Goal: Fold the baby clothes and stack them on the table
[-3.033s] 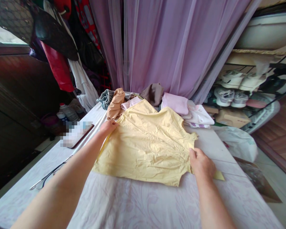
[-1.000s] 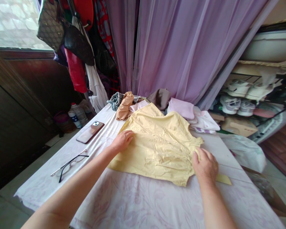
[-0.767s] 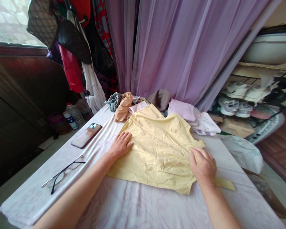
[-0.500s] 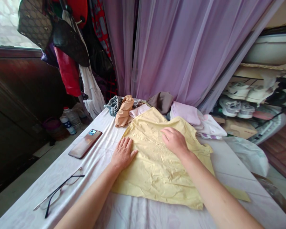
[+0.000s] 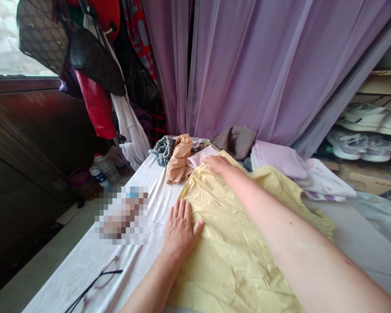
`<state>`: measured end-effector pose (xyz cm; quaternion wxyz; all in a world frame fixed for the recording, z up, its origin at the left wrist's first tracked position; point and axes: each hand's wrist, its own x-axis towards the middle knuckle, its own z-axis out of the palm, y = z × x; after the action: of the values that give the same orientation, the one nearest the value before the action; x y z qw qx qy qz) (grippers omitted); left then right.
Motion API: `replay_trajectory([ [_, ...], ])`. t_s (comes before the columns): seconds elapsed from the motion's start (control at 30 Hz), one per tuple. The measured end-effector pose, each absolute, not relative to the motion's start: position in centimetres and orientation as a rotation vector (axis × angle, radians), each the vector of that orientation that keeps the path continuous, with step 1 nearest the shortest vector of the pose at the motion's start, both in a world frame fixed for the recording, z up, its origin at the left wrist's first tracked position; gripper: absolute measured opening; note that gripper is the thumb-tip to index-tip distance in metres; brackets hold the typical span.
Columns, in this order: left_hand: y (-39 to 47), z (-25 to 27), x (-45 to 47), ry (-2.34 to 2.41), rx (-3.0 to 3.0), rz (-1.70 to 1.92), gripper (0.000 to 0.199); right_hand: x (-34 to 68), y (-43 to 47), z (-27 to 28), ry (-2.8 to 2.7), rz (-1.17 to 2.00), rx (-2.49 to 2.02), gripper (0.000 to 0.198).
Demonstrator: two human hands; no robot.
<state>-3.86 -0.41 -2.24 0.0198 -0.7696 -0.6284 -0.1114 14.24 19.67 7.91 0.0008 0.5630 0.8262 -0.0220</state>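
Note:
A wrinkled yellow shirt point(image 5: 228, 243) lies spread over the white-covered table. My left hand point(image 5: 181, 228) rests flat on its left edge, fingers stretched forward and thumb out to the side. At the shirt's far upper-left part is my right hand point(image 5: 217, 165), its fingers bent together on the fabric near the edge; the fingertips are partly hidden. My right forearm crosses over the shirt and covers some of it. Just beyond the right hand lie a pink-white folded cloth point(image 5: 202, 156) and a bunched tan garment point(image 5: 180, 161).
Behind the shirt sit a grey-brown cloth point(image 5: 234, 141), a lilac folded cloth point(image 5: 276, 158) and a gathered denim piece point(image 5: 163, 150). Glasses point(image 5: 96, 280) and a blurred-out phone point(image 5: 122, 215) lie at left. A purple curtain point(image 5: 241, 65) hangs behind; shoes point(image 5: 355, 143) stand on the right shelf.
My right hand has moved forward and left, from above the shirt's middle to its far upper-left edge. The left hand stays flat on the left edge. The view has shifted closer.

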Motion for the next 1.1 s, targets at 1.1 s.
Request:
replay_trajectory([
  [1.1,-0.5,-1.8,-3.6,-2.0,-2.368,-0.361,0.077,11.5,12.5,3.1,3.153,0.076,1.574,0.036],
])
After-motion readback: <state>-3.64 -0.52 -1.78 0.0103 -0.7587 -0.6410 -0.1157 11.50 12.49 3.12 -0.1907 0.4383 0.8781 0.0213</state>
